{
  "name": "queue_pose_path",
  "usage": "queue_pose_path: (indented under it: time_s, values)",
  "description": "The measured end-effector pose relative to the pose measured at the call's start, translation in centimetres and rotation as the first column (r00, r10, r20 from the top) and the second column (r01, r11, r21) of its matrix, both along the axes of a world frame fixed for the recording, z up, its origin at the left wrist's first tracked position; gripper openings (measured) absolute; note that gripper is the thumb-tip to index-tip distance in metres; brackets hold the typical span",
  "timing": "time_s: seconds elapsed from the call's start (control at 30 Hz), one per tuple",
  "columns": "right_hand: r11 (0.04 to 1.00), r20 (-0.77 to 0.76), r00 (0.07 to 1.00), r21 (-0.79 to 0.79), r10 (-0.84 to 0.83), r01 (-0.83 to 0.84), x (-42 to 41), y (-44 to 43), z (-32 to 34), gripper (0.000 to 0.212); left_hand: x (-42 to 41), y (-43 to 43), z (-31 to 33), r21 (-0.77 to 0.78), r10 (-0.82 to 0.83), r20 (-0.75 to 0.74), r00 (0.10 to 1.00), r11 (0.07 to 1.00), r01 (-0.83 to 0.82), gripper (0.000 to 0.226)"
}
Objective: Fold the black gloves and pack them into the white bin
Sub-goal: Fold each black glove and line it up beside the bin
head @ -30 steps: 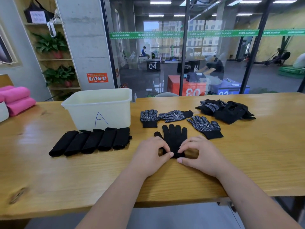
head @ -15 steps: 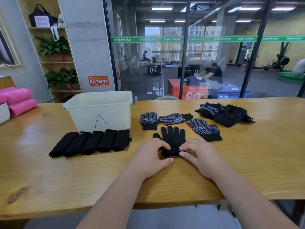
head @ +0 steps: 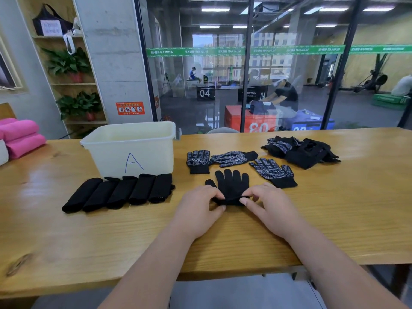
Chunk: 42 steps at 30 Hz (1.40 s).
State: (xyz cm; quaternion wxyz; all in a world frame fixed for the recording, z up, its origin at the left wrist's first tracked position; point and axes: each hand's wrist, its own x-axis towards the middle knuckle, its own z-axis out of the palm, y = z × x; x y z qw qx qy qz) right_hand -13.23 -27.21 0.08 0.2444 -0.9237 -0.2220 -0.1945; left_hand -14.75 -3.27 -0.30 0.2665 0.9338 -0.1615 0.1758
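Glove point(head: 231, 186) lies fingers-away, long axis straight ahead; left hand point(head: 198, 208) and right hand point(head: 269, 206) both pinch its near cuff.

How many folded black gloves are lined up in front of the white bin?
5 folded gloves, side by side in one row on the table before the white bin: leftmost, second, middle, fourth, rightmost. Any inside the bin would be hidden.
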Motion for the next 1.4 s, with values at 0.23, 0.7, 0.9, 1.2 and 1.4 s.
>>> queue_pose_path:
  time_s: [0.23,0.7,0.9,1.2,1.4]
  values:
    - [0.995,-0.081,0.996,0.095,0.027,-0.019,0.2,-0.3,-0.2,0.017,-0.2,0.1,0.2,-0.142,0.016,-0.06,0.998,0.99,-0.024,0.008]
    - [0.999,0.074,0.997,-0.027,-0.032,0.034,0.4,-0.1,-0.8,0.014,0.2,-0.4,0.0,0.035,0.061,0.074,0.995,0.997,-0.063,0.009]
    - [0.969,0.195,0.979,-0.221,-0.062,0.106,0.6,0.8,-0.6,0.025,0.5,-0.7,-0.5,0.182,0.08,0.153,0.985,0.977,-0.108,0.027]
    - [0.991,0.064,0.997,-0.127,-0.041,0.049,0.4,0.3,-0.3,0.03,0.5,-0.3,-0.4,0.067,0.081,0.049,0.995,0.994,-0.085,0.024]
    - [0.999,-0.069,0.997,0.014,-0.041,0.042,0.5,0.1,-0.2,0.024,0.4,-0.1,-0.2,-0.025,0.043,0.005,0.999,0.999,-0.043,0.026]
